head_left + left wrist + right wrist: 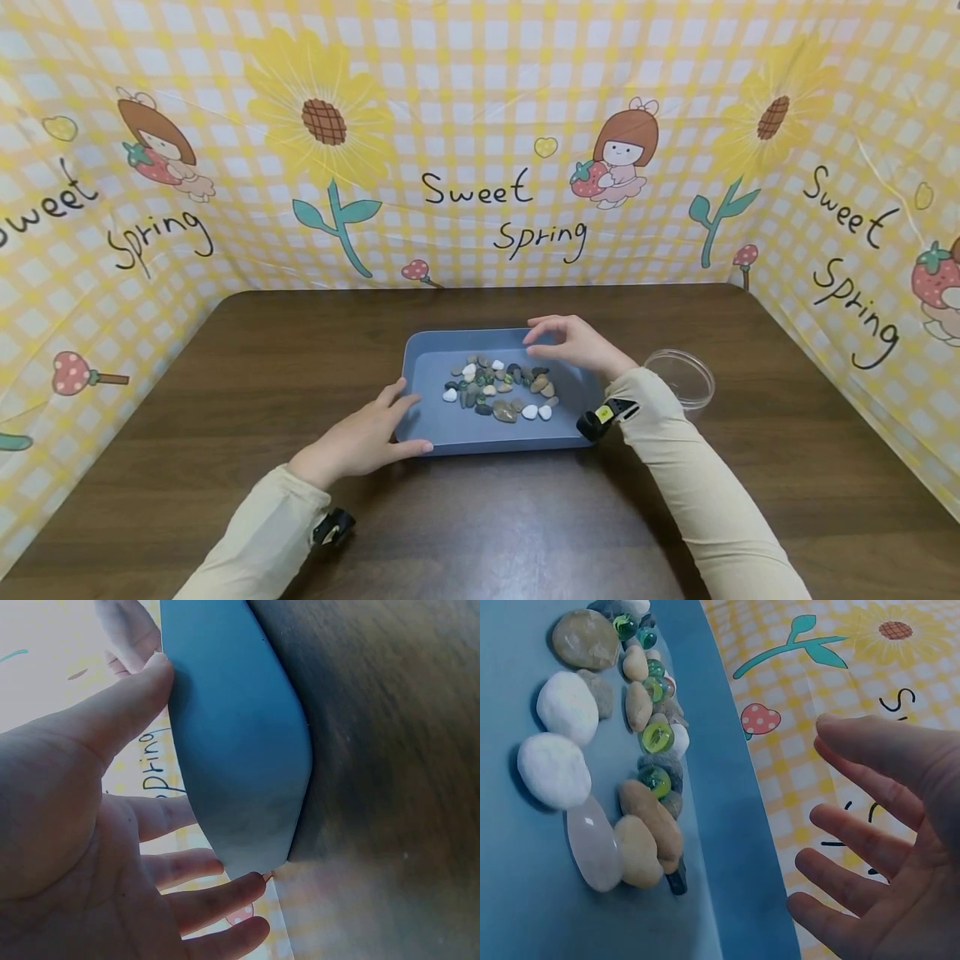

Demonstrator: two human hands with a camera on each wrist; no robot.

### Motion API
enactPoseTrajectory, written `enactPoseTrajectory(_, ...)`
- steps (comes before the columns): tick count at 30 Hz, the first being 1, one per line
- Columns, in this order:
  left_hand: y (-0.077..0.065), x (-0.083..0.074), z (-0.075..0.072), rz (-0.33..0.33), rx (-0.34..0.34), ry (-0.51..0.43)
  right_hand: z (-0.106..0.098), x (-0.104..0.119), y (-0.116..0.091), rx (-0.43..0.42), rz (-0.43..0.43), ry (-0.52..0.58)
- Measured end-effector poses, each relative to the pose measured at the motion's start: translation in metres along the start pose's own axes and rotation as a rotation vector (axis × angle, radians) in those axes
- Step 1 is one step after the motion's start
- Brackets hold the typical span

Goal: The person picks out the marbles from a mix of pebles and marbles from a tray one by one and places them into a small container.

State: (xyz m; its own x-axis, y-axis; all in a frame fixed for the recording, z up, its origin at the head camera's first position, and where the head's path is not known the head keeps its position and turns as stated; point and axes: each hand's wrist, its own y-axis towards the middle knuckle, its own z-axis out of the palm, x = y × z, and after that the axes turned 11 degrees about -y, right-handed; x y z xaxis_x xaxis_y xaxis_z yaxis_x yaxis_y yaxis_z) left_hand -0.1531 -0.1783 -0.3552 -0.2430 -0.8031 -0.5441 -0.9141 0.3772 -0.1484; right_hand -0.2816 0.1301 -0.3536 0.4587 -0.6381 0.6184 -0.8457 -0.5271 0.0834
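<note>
A blue rectangular tray (431,421) sits on the table, with pebbles in brown, grey and white grouped in its middle. Green glass marbles (658,737) lie among them, and two white pebbles (553,771) rest side by side in the right wrist view. My left hand (363,433) is at the tray's left end, thumb along the near corner and fingers spread by the rim. Over the far right part of the tray hovers my right hand (576,343), its fingers loosely bent and nothing held in them.
To the right of the tray stands a clear round dish (681,382), close to the right forearm. The brown wooden table (300,350) is walled at the back and sides by a yellow checked cloth (465,100) with printed flowers and lettering.
</note>
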Motion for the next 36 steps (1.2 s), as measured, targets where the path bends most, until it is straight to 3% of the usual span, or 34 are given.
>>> enactPoseTrajectory(15, -0.001, -0.001, 0.001, 0.001, -0.008, -0.002, 0.009, -0.007, 0.012, 0.067, 0.113, 0.015)
enactPoseTrajectory(26, -0.001, 0.001, 0.002, 0.001, -0.011, -0.006, 0.009, -0.011, 0.012, 0.210, 0.036, -0.024)
enactPoseTrajectory(36, 0.000, 0.001, 0.002, -0.005, -0.012, -0.002, 0.014, -0.014, 0.012, 0.283, 0.082, -0.065)
